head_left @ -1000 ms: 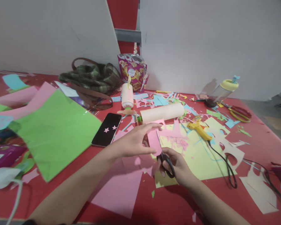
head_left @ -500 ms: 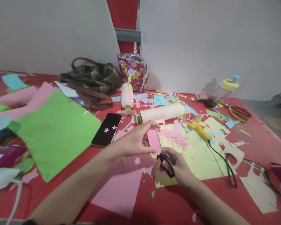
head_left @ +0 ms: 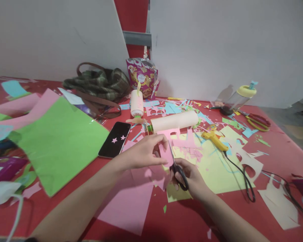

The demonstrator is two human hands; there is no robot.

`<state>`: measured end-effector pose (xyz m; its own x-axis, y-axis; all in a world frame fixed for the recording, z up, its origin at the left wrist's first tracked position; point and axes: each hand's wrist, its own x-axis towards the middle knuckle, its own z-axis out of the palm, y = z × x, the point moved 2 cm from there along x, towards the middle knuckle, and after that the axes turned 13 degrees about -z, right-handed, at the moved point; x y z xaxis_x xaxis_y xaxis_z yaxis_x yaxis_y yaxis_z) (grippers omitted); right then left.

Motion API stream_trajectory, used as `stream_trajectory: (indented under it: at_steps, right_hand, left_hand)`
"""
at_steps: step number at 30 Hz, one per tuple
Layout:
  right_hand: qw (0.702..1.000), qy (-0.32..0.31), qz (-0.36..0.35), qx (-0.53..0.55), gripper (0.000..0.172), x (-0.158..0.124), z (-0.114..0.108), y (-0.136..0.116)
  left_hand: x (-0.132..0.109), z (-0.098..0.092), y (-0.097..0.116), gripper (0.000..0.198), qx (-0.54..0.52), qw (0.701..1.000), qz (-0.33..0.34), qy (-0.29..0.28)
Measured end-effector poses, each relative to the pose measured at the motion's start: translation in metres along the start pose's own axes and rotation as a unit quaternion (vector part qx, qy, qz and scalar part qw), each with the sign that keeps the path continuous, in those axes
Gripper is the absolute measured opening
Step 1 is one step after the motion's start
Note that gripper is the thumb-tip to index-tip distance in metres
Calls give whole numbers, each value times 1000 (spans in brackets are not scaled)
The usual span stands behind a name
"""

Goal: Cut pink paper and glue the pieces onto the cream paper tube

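Observation:
Between its thumb and fingers, my left hand [head_left: 146, 151] holds a piece of pink paper [head_left: 166, 155] over the table. My right hand [head_left: 192, 174] grips black-handled scissors [head_left: 182, 176], whose blades lie along the right edge of that paper. Beneath both hands are a larger pink sheet [head_left: 131, 205] and a pale yellow sheet [head_left: 207, 178]. Left of my left hand lies a black phone [head_left: 114, 140] with two small pink paper stars [head_left: 114, 140] on its screen. Just beyond my fingers rests a cream paper-wrapped roll [head_left: 175, 121].
A yellow glue gun [head_left: 215, 139] with a black cord lies to the right. Further off are red-handled scissors [head_left: 259, 121] and a clear cylinder [head_left: 239, 97]. Green paper [head_left: 60, 144] covers much of the left side. A plaid bag [head_left: 101, 82] and a purple snack bag [head_left: 143, 77] stand behind.
My left fingers have curled slightly lower over the pink paper, and more of its top edge shows above them. My right hand and the scissors have hardly moved.

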<state>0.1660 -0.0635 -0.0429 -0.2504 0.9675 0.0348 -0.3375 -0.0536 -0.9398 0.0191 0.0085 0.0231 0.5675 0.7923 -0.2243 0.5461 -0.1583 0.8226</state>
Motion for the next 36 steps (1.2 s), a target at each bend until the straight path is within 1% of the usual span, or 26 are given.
stream_trajectory:
  at_steps: [4, 12, 17, 18, 20, 22, 24, 26, 27, 29, 31, 33, 36]
  right_hand:
    - [1000, 0, 3, 10, 38, 0, -1, 2]
    - [999, -35, -14, 14, 38, -1, -2, 1]
    - [999, -51, -14, 10, 40, -2, -2, -1]
    - [998, -57, -17, 8, 41, -2, -3, -2]
    - [997, -69, -26, 7, 46, -2, -3, -3]
    - [996, -75, -37, 6, 49, -2, -3, -4]
    - [996, -73, -45, 7, 50, -2, -4, -4]
    - [997, -59, -50, 13, 50, -1, -4, -2]
    - [997, -46, -56, 17, 50, -1, -4, -2]
    - [997, -2, -76, 13, 44, 1, -4, -1]
    - [993, 58, -102, -8, 36, 3, -6, -2]
    - [985, 118, -123, -29, 32, 4, -8, -4]
    - [974, 168, -144, -38, 32, 5, -11, -6]
  left_hand:
    - [0, 0, 1, 20, -6, 1000, -1, -12]
    - [-1, -2, 5, 13, -21, 999, 13, -27]
    - [-2, -1, 5, 12, -29, 998, 17, -50]
    - [-2, -1, 4, 12, -32, 998, 16, -46]
    - [-1, -2, 4, 12, -34, 999, 11, -20]
    - [0, -3, 4, 11, -33, 999, 0, 27]
    - [1, -5, 3, 12, -40, 995, -18, 90]
    - [2, -7, 1, 14, -62, 986, -34, 153]
    - [2, -8, 1, 16, -73, 981, -40, 176]
    - [2, -8, 0, 16, -85, 977, -45, 191]
    - [2, -6, 2, 11, -82, 981, -39, 171]
    - [2, -2, 5, 7, -71, 987, -26, 139]
    - [1, 6, 9, 7, -55, 994, -10, 97]
